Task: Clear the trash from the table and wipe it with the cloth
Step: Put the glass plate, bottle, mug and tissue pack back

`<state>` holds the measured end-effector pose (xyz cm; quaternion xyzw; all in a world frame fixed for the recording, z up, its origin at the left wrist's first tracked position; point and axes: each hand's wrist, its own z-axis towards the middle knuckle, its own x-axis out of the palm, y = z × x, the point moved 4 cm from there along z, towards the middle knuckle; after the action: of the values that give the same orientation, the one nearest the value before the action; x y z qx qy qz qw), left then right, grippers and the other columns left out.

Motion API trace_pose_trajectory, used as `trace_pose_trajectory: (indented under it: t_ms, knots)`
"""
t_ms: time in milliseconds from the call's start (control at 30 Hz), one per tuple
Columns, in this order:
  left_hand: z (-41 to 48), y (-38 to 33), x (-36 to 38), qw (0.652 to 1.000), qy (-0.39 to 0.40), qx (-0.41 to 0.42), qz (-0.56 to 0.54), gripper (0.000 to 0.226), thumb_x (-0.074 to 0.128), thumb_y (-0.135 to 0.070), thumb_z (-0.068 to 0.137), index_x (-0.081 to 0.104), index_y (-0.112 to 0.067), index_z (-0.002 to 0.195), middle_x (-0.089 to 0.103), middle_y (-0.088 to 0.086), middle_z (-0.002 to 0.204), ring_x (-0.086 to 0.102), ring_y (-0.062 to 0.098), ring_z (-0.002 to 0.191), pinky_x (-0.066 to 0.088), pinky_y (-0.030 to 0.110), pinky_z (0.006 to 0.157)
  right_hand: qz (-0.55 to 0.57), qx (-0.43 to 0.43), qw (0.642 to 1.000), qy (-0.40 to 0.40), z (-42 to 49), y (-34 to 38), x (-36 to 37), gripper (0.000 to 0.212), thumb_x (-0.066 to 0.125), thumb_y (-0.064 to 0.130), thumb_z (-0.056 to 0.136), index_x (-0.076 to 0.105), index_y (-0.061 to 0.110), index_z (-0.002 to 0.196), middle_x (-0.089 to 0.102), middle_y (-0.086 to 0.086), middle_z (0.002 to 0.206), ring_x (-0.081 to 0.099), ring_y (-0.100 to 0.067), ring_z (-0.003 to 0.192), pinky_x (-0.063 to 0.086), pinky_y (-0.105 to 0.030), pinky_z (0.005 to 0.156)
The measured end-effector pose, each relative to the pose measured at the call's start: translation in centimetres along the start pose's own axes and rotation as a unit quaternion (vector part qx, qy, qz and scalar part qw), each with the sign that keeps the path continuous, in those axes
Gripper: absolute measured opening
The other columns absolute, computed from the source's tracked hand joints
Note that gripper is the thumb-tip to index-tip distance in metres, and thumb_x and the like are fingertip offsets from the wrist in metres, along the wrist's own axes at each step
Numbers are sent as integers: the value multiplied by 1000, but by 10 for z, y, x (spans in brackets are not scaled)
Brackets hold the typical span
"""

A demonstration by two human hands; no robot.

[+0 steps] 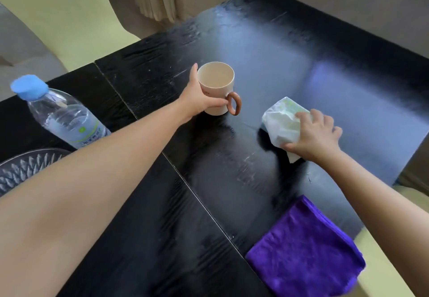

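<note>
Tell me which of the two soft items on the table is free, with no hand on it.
The purple cloth at the near edge is free. The crumpled white wrapper is gripped by the right hand.

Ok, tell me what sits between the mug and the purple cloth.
Nothing: in the head view only bare black table lies between the mug and the purple cloth. The crumpled wrapper sits off to the right.

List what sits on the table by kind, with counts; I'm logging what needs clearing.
Mug: 1, held by left hand
Crumpled wrapper: 1, under right hand
Water bottle: 1
Purple cloth: 1
Glass dish: 1
Total: 5
</note>
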<state>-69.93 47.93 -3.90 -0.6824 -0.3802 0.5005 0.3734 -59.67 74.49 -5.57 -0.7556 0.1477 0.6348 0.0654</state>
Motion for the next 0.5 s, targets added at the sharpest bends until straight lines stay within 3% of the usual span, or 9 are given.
trace_pose_trajectory:
  t_ms: [67,167,367,500]
  knots:
    - [1,-1,3,999,-36,12,-22,111,86,-16,61,15,-19,146,39,5,140,39,13,121,36,29,104,20,7,1000,24,-1,-7,2,80,74,45,68,31,29,133,16,-10,153,15,-36,140,22,-55,109]
    - [-1,0,2,996,-77,15,-33,99,88,-17,57,31,-17,138,44,5,135,45,18,122,42,32,101,88,2,996,30,-4,-8,2,71,72,32,70,36,26,131,31,-9,142,32,-37,126,36,-51,98]
    - [-35,-4,-11,990,-138,22,3,97,90,-21,52,39,-17,134,43,6,135,47,19,120,44,40,102,119,-4,991,-60,-15,8,-14,53,66,28,73,46,22,121,44,-11,129,37,-37,117,37,-47,89]
    - [-84,7,-31,981,-189,25,-42,95,89,-16,54,37,-15,134,43,7,135,48,17,121,44,39,103,173,-25,983,-52,-33,34,-20,54,66,28,73,46,22,123,43,-9,132,36,-37,119,37,-48,92]
